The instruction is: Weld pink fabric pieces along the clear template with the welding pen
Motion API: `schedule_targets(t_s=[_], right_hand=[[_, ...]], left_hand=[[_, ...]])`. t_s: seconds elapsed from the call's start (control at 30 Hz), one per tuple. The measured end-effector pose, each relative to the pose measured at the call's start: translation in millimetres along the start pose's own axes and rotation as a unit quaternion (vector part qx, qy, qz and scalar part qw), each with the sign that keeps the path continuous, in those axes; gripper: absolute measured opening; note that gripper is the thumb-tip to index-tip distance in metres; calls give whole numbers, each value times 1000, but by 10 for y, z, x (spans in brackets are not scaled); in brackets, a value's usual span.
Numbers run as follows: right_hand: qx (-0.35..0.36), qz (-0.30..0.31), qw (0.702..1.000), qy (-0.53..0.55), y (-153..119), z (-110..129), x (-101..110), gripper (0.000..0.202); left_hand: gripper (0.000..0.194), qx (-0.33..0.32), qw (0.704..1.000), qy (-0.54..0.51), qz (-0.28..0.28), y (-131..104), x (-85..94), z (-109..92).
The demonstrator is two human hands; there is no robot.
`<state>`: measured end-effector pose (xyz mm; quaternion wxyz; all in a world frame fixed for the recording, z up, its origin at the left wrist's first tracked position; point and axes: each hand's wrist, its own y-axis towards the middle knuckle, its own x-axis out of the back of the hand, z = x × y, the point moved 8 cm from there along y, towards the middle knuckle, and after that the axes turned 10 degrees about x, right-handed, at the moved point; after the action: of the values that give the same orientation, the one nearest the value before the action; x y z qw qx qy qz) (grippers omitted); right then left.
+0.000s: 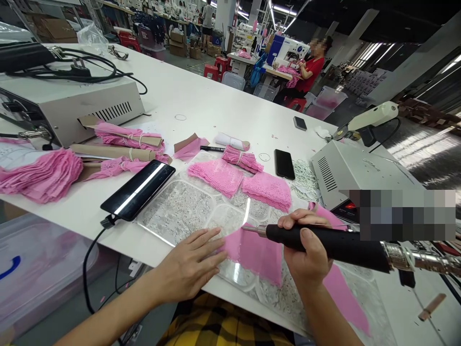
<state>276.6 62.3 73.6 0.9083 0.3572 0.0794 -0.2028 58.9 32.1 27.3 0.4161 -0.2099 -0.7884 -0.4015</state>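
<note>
My right hand (306,250) is wrapped around a thick black-handled ultrasonic cutter (327,242), held nearly level. Its narrow metal tip touches the upper edge of a flat pink fabric piece (261,254). My left hand (194,262) lies flat with fingers stretched, its fingertips on the left corner of that piece. The fabric rests on a clear, grey-patterned sheet (176,206). Just beyond it sit two stacks of pink lace pieces, the left stack (216,175) and the right stack (267,189). Another pink strip (345,298) lies beneath my right forearm's far side.
A tablet (139,190) with a cable lies left, and a phone (284,164) stands near tangled pale rubber bands (305,180). Grey machine boxes occupy both sides, left (90,105) and right (363,168). Tied pink bundles (129,139) lie left. A person in red (311,72) sews behind.
</note>
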Motion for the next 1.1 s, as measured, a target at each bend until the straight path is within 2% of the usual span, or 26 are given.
schedule_targets(t_s=[0.63, 0.8, 0.93, 1.1], right_hand=[[-33, 29, 999, 17, -111, -20, -120, 5], [-41, 3, 999, 24, -94, -8, -75, 8], [-42, -53, 997, 28, 19, 102, 147, 11], [17, -137, 990, -27, 230, 408, 792, 14]], left_hand=[[36, -20, 1000, 3, -11, -34, 42, -44], [35, -20, 1000, 4, -18, -44, 53, -47], [34, -15, 999, 11, -29, -38, 98, -32], [42, 6, 999, 22, -39, -52, 133, 26]])
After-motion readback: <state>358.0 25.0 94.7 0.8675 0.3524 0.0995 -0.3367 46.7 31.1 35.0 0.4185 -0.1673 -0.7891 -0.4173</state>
